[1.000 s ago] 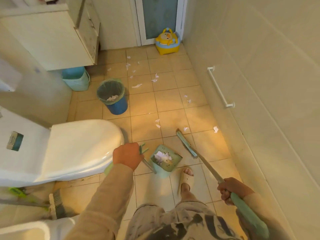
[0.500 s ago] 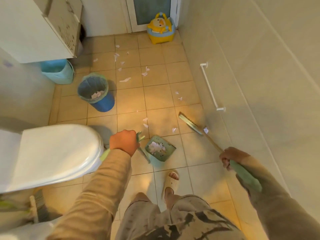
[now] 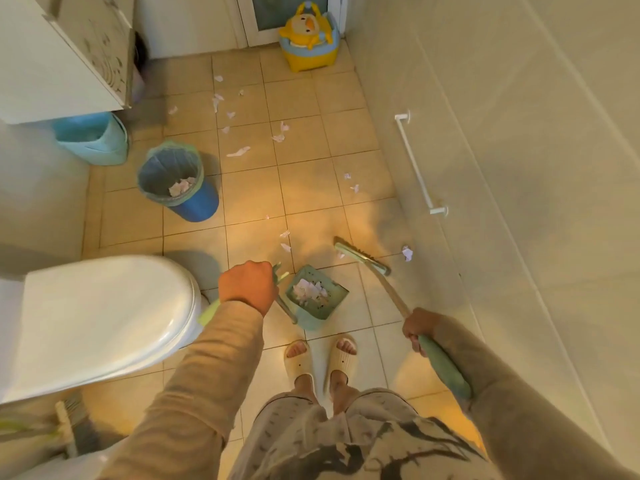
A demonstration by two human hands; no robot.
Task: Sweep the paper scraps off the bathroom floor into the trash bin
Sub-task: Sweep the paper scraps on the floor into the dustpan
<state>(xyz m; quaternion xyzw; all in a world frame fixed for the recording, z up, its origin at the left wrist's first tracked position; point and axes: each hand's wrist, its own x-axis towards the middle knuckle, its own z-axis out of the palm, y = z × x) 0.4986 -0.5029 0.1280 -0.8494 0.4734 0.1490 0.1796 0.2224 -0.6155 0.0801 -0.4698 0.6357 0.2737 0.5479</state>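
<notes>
My right hand (image 3: pixel 420 329), fingers (image 3: pixel 412 337) clamped on the broom handle (image 3: pixel 388 289), sets the broom head (image 3: pixel 360 255) lying 10-to-4 o'clock, with a paper scrap (image 3: pixel 407 253) near its 3 o'clock by the wall (image 3: pixel 485 202), the dustpan (image 3: pixel 317 296) gripped by my left hand (image 3: pixel 247 285) at its 8 o'clock, and the trash bin (image 3: pixel 173 181) well off at 10.

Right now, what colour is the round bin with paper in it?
The trash bin is blue, lined with a grey-green bag, seen best in the head view.
</notes>
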